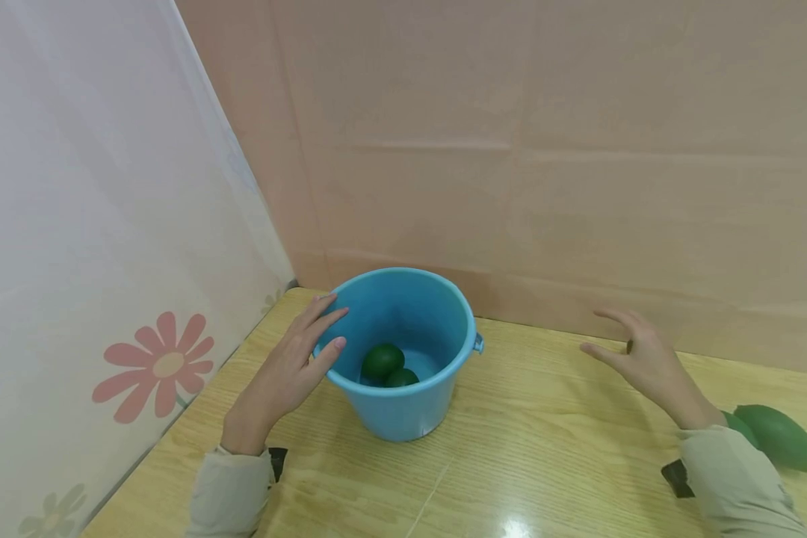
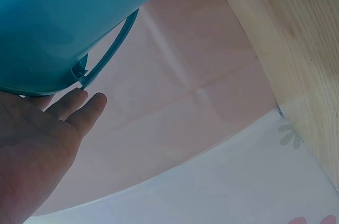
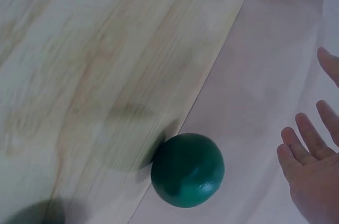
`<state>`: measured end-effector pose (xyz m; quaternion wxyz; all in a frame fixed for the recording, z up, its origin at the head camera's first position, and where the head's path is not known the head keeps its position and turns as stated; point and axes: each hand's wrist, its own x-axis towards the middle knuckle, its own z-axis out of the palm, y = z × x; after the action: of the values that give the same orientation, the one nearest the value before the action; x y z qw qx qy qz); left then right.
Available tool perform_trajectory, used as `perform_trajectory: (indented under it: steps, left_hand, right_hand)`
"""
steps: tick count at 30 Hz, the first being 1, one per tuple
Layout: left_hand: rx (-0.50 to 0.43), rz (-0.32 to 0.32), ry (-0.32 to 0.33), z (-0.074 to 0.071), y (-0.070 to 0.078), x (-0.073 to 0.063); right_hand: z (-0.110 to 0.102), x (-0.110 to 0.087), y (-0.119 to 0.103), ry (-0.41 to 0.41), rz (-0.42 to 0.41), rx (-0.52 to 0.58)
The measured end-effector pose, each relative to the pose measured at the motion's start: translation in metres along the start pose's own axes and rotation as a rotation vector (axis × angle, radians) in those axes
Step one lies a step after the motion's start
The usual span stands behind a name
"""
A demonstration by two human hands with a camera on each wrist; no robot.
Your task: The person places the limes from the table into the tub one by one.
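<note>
A light blue plastic bucket [image 1: 403, 407] stands upright on the wooden table, with two smooth dark green fruits [image 1: 382, 362] lying at its bottom. My left hand [image 1: 285, 370] is at the bucket's left rim, fingers extended and the fingertips reaching over the edge. In the left wrist view, its fingertips are close to the bucket's handle [image 2: 114, 49]. Well to the right of the bucket, my right hand [image 1: 652, 366] hovers over the table with thumb and fingers spread and nothing between them. Beyond its wrist lie green mango-shaped fruits [image 1: 776, 437], partly hidden by the sleeve.
A pinkish-brown sheet [image 1: 511, 164] hangs along the table's back edge. On the left, a white cloth with printed flowers [image 1: 168, 366] borders the table [image 1: 538, 448]. The right wrist view shows one green fruit [image 3: 187, 170] near the table's edge.
</note>
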<state>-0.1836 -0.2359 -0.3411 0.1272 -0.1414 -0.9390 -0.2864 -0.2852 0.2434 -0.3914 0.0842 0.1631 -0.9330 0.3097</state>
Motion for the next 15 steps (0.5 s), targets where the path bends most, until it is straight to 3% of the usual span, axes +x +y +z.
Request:
perform_trajectory:
  steps: [8,15]
  left_hand:
    - [0.001,0.006,0.002,0.0,0.0,0.0]
    - [0.0,0.007,0.005,0.0,0.0,0.0]
  right_hand:
    - [-0.003,-0.003,0.014,-0.037,0.033,0.021]
    - [-0.005,-0.004,0.025,-0.018,0.017,-0.01]
